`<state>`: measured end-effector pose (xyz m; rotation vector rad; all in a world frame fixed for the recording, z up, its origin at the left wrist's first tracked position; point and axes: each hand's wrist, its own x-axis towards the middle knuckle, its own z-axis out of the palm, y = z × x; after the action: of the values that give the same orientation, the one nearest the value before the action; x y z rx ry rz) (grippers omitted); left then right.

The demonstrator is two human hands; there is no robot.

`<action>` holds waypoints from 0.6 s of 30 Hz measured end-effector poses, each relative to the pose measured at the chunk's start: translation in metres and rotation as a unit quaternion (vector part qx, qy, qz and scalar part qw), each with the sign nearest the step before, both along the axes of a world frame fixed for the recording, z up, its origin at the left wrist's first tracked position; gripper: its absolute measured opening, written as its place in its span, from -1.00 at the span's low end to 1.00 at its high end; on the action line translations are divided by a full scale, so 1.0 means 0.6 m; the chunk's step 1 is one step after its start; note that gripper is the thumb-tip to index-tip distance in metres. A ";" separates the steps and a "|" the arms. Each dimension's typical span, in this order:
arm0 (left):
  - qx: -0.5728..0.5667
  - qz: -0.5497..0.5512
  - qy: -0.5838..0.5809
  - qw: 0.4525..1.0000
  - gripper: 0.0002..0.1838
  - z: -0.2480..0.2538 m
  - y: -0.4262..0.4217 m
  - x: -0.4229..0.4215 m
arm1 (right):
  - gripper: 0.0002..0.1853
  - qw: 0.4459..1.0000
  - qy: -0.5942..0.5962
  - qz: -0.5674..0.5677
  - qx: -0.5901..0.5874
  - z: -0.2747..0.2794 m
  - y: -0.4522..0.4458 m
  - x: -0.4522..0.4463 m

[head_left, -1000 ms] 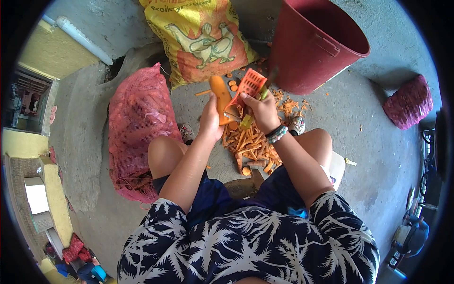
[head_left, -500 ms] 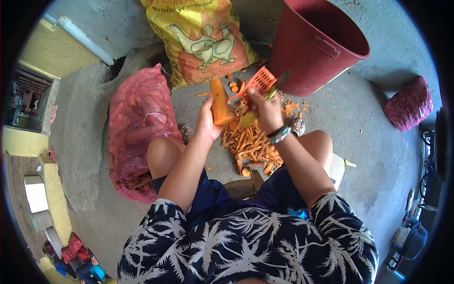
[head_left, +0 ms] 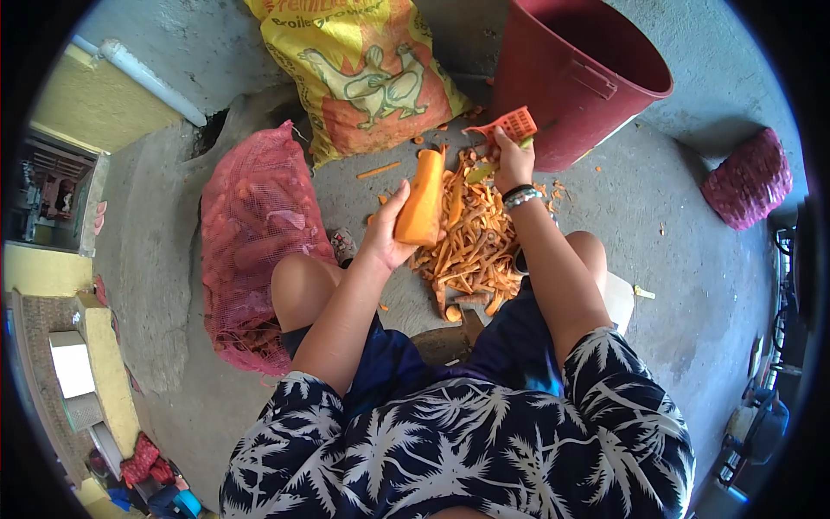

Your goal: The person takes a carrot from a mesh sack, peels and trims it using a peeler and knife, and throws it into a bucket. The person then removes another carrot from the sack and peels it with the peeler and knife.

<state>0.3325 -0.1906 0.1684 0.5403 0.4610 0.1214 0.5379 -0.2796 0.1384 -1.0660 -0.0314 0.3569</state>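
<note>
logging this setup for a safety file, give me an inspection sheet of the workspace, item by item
Surface: grey concrete floor
Job's things: peeled carrot, wide end toward the wearer; orange peeler
Clutter: peelings heaped between the legs, scraps scattered near the bin
Hands: left hand holds the carrot; right hand grips the peeler
Cables: nothing seen
Surroundings: mesh sack at left, yellow sack ahead, purple sack at right

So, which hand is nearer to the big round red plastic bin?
The right hand, with a perforated orange-red plastic tool, appears close beside the bin; the left hand, holding a thick orange carrot, is farther away, lower and to the left.
</note>
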 end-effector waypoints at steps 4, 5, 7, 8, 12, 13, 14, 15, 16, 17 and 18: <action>0.029 0.064 0.020 0.997 -0.57 -0.025 0.023 0.014 | -0.91 0.994 -0.032 0.098 -0.030 0.043 -0.005 -0.089; 0.029 0.099 0.062 0.993 -0.58 -0.024 0.024 0.018 | -0.90 0.990 -0.026 0.128 -0.046 0.061 -0.009 -0.122; 0.053 0.089 0.062 0.993 -0.59 -0.015 0.022 0.023 | -0.85 0.989 -0.047 0.134 -0.040 0.073 -0.013 -0.170; 0.058 0.111 0.069 0.990 -0.58 -0.005 0.013 0.029 | -0.81 0.984 -0.038 0.169 -0.047 0.078 -0.020 -0.179; 0.097 0.119 0.041 0.987 -0.55 -0.005 -0.003 0.036 | -0.82 0.978 -0.094 0.186 -0.018 0.078 -0.010 -0.162; 0.098 0.120 0.040 0.987 -0.55 -0.007 -0.002 0.035 | -0.82 0.978 -0.095 0.187 -0.017 0.081 -0.009 -0.156; 0.119 0.073 0.026 0.990 -0.53 -0.009 0.001 0.033 | -0.83 0.976 -0.095 0.194 -0.035 0.084 -0.005 -0.151; 0.139 0.025 0.013 0.990 -0.51 -0.010 0.004 0.030 | -0.84 0.974 -0.094 0.200 -0.052 0.085 -0.001 -0.143; 0.163 0.001 0.061 0.985 -0.48 -0.008 0.005 0.023 | -0.84 0.977 -0.099 0.175 -0.065 0.086 0.001 -0.120; 0.164 0.000 0.062 0.985 -0.48 -0.007 0.003 0.015 | -0.87 0.980 -0.126 0.142 -0.068 0.089 0.000 -0.091; 0.116 -0.058 0.017 0.991 -0.50 -0.002 -0.003 0.005 | -0.86 0.984 -0.116 0.115 -0.066 0.091 -0.002 -0.061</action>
<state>0.3357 -0.1924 0.1674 0.7973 0.4501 0.0548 0.5015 -0.2807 0.1928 -1.2343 -0.3463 0.4452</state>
